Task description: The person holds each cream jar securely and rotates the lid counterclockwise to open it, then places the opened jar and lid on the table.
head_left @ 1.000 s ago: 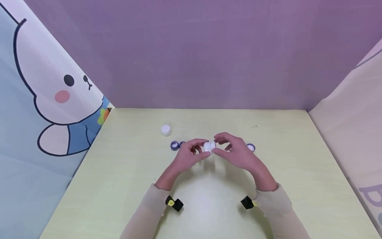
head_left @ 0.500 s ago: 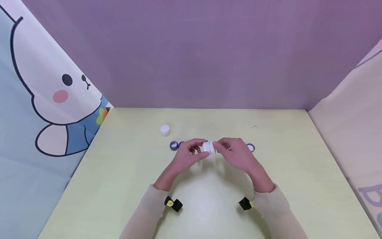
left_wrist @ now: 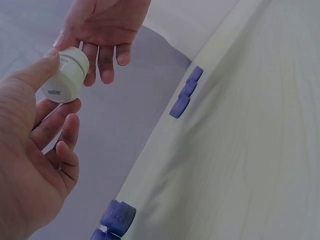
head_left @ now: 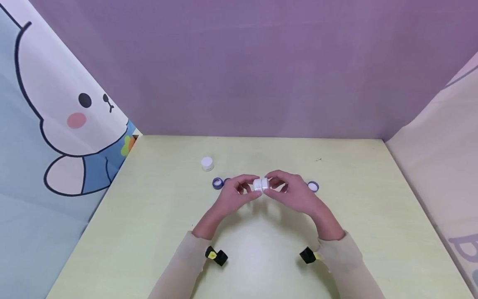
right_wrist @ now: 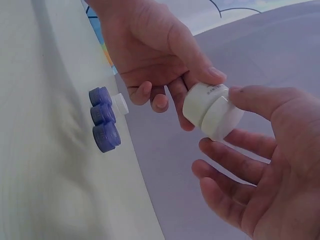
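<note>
A small white jar (head_left: 261,184) with a white lid is held above the yellow table (head_left: 157,232), lying sideways between both hands. My left hand (head_left: 249,186) grips the jar's body (left_wrist: 64,76) with thumb and fingers. My right hand (head_left: 274,185) holds the lid end (right_wrist: 222,117), its thumb on the lid's rim and its curled fingers just under it. In the right wrist view the left hand (right_wrist: 150,55) wraps the jar from above.
A second white jar (head_left: 207,163) stands at the back left. Purple caps (head_left: 218,182) lie left of the hands, and one more purple cap (head_left: 313,186) lies to the right. Purple and printed cloth walls enclose the table on three sides.
The right hand went from spread fingers to closing on the lid, then shifted its fingers around it. The left hand and jar stayed where they were.
</note>
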